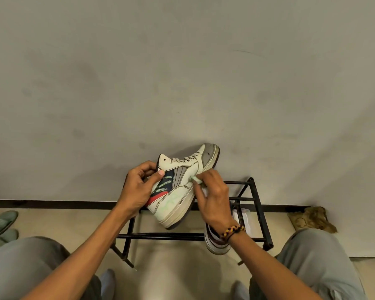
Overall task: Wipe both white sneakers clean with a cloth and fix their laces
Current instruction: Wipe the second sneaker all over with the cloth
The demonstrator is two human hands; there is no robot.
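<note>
Currently a seated person, seen from their own head looking down, is part-way through the wiping step on the first of two sneakers. Their left hand curls its fingers round the heel and collar of a white high-top sneaker, thumb pressed on the side panel, holding it in the air above a black metal shoe rack with the toe pointing up and away toward the wall. Their right hand, with a beaded bracelet at the wrist, pinches a small pale cloth between bunched fingertips and presses it against the shoe's side near the sole edge. The laces on this shoe look threaded but loose; fixing them seems not yet begun.

Judging from this, the next move calls for rubbing along the grubby sole rim and grey toe cap, turning the shoe with the left hand to reach the far side.

Counted: two sneakers, one held, the second sneaker resting on the rack's right side, partly hidden behind the right wrist; one cloth; one rack; two hands. A pair of green slippers lies on the floor at far left, and a brown crumpled rag at right by the wall
</note>
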